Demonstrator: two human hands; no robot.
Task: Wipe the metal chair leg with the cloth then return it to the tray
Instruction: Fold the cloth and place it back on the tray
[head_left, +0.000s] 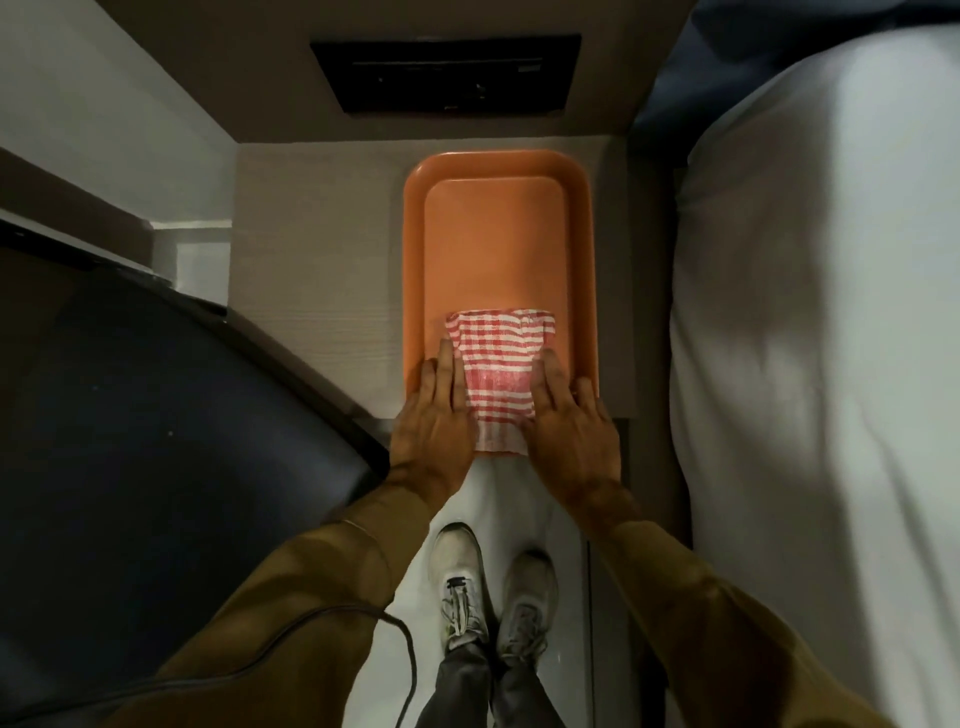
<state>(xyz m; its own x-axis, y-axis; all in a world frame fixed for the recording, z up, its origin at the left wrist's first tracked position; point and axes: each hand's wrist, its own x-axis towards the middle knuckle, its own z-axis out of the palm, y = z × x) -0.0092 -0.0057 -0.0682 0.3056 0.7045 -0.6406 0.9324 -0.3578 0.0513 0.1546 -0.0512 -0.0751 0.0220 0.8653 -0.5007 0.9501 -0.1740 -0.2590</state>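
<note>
- Head view, objects: a folded red-and-white checked cloth (496, 371) is seen lying on the near end of an orange rectangular plastic tray (579, 249); its near edge overhangs the tray rim toward the person. The tray is set on a pale wood-grain worktop (317, 291).
- Head view, hands: the left hand (434, 421) is laid flat against the cloth's left edge and the right hand (569, 423) against its right edge. Fingers of both are extended, not curled; the cloth is flanked and pressed, not gripped. Each grip is therefore judged open, with nothing enclosed.
- The metal chair leg is not identified in this view. A dark curved seat-like surface (156, 415) is seen at the left, but no leg can be confirmed.
- Stage: whether the cloth is being taken up or set down cannot be told from this moment.
- Method advised, if lifting: the overhanging edge should be pinched by one hand, the folds kept together, and the tray left undisturbed. If returning: the cloth should be slid fully inside the rim.
- Writing: no brand, label or legible text is found; markings on the dark recessed panel (447, 73) are too dim to be read.
</note>
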